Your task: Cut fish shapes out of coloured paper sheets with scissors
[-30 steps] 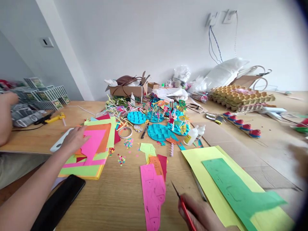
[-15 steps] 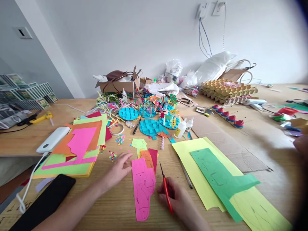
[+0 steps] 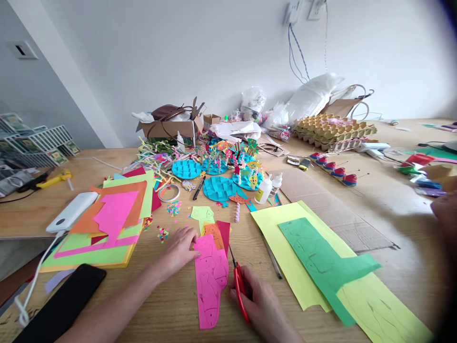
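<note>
Pink paper on the table, scissors beside it

Item: one pink paper (image 3: 210, 290) with fish outlines in dark line, lying on the wooden table (image 3: 160, 309) in front of the person, between the two hands.
Left hand (image 3: 181, 248): fingers bent, thumb and forefinger at the paper's upper left edge; whether they pinch it, cannot tell.
Right hand (image 3: 259, 297): fingers closed around red-handled scissors (image 3: 240, 291), just beside the paper's right edge, tips pointing away from the person.
At the pink paper's far end: orange paper (image 3: 214, 233), dark red paper (image 3: 224, 232) and a pale green piece (image 3: 203, 213), the first and last with drawn lines.
To the right: a large yellow sheet (image 3: 282, 238) with drawn-on green paper (image 3: 309, 257) on top; a slim pen (image 3: 274, 264) at its left edge; flat cardboard (image 3: 332, 219) beyond.
To the left: a stack of coloured paper (image 3: 116, 214), a white power bank (image 3: 71, 213), a black phone (image 3: 69, 300).
Farther back: confetti (image 3: 163, 234), a tape roll (image 3: 169, 199), two glue bottles (image 3: 263, 189), blue discs (image 3: 217, 189), egg trays (image 3: 332, 129), an open box (image 3: 169, 131).
Right edge: another person's hand (image 3: 446, 209), blurred.
</note>
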Available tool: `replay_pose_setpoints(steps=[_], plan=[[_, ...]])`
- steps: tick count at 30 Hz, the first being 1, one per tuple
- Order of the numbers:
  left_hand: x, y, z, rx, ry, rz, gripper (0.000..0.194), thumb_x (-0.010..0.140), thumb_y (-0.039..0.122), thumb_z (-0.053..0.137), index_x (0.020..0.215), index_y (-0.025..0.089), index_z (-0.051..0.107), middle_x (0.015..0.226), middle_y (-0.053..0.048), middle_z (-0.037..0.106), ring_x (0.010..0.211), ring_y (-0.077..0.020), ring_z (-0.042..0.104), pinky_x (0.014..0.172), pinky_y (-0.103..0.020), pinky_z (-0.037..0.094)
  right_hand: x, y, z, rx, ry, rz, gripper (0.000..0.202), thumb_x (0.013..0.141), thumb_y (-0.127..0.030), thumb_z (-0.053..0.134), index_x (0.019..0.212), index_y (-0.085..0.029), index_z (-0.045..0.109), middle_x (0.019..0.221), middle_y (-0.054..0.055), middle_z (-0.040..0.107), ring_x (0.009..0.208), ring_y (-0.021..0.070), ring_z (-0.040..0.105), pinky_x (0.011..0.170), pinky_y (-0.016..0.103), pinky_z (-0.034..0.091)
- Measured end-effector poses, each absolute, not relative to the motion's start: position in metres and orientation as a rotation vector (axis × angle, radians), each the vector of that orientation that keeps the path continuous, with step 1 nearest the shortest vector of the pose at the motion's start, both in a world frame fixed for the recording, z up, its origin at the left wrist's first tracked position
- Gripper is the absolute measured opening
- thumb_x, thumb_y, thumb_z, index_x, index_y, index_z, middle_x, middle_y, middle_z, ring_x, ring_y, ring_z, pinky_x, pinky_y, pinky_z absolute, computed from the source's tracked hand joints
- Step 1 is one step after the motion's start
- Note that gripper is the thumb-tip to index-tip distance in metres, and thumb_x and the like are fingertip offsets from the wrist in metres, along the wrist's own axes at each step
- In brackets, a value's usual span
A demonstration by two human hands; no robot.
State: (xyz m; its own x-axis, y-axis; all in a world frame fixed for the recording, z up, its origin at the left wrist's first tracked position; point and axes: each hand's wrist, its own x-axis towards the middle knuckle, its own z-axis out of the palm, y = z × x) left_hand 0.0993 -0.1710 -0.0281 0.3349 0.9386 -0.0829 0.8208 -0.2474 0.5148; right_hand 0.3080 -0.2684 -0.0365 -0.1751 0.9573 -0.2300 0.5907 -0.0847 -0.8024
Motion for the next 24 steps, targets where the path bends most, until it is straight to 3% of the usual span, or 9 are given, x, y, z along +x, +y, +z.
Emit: replay_pose_setpoints(steps=[6,11,17,24], plan=[[0.097,-0.17,-0.039,2.179,1.543,0.358,0.023,0.064,0.014,0.059,0.083,0.021,0.049,0.082,-0.001,0.055,0.08,-0.0194,0.051,0.07,-0.028,0.036,0.307,-0.269,-0.034,-1.658,-1.775,1.154,0.001,0.072,-0.018,0.045,0.073,-0.019,0.046,0.065,0.0,0.055,0.059,0.0156,0.05,0.054,0.024,0.033],[0.096,-0.165,-0.036,2.188,1.51,0.374,0.012,0.064,0.016,0.057,0.07,0.021,0.048,0.078,0.0,0.055,0.078,-0.0196,0.05,0.068,-0.029,0.034,0.308,-0.269,-0.036,-1.652,-1.774,1.156,0.001,0.073,-0.019,0.045,0.073,-0.019,0.046,0.065,0.0,0.055,0.06,0.0163,0.05,0.054,0.024,0.033],[0.099,-0.163,-0.031,2.107,1.48,0.429,0.014,0.064,0.011,0.048,0.06,0.021,0.04,0.067,0.003,0.047,0.069,-0.0172,0.044,0.063,-0.028,0.03,0.307,-0.267,-0.034,-1.661,-1.762,1.17,0.001,0.072,-0.019,0.046,0.071,-0.019,0.045,0.064,0.0,0.053,0.059,0.016,0.049,0.054,0.024,0.032],[0.098,-0.173,-0.015,1.884,1.347,0.472,0.013,0.07,0.02,0.047,0.061,0.021,0.038,0.059,0.005,0.041,0.059,-0.0142,0.042,0.057,-0.026,0.032,0.309,-0.267,-0.039,-1.558,-1.595,1.244,0.005,0.068,-0.019,0.051,0.068,-0.019,0.045,0.062,-0.003,0.049,0.059,0.0142,0.045,0.054,0.024,0.034]])
